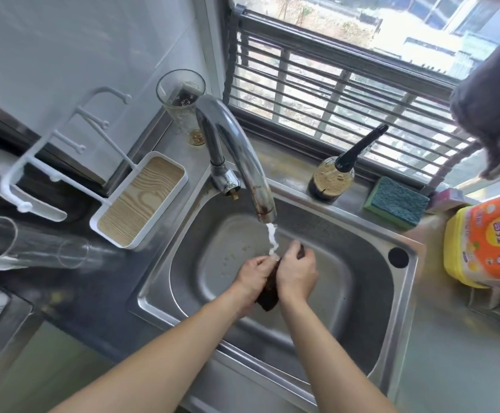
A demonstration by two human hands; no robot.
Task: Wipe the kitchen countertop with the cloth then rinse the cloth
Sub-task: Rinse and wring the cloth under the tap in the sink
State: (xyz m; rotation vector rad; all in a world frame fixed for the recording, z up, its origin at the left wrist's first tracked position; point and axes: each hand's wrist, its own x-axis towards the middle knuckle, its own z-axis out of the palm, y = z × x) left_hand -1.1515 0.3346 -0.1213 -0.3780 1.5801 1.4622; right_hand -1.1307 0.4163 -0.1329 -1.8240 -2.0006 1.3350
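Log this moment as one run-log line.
stage: rinsing | cloth: held by left hand and right hand | tap: running | place: sink

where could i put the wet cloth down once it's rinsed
Bare steel counter right of the sink, below the yellow detergent bottle. The back ledge is crowded: sauce bottle, sponge. The left side holds a white rack and a lying glass.

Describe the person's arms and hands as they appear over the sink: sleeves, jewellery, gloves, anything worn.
Both forearms are bare up to the bottom edge of the picture; no sleeve shows. The left hand and the right hand wear no gloves. No watch, bracelet or band shows on either wrist, and no ring can be seen on the fingers that are in view. Nails are too small to judge.
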